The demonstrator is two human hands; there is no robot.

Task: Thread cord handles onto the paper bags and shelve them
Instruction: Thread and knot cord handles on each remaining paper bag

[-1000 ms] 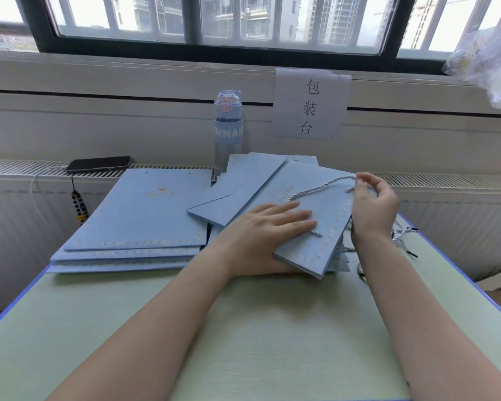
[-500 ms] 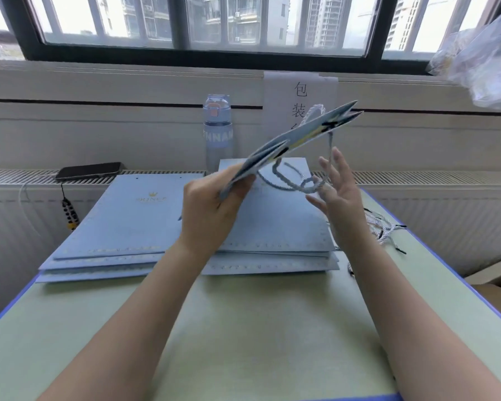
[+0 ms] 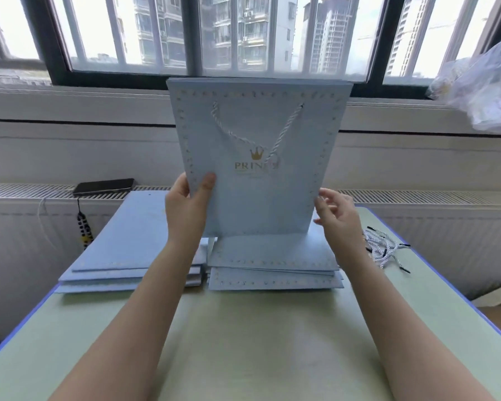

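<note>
Gripping the upright bag, left hand raised.

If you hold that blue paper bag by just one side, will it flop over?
Probably not: the paper bag stands flat and upright while the left hand pinches one edge, so it seems stiff and light. Its cord handle droops in a loop, so that is likely floppy.

1 paper bag upright w/ 1 cord handle. 2 piles of flat bags: left stack, right stack, approx. 3 layers each. 1 bundle of loose cords, no. unclear. 1 phone. 1 table.
</note>
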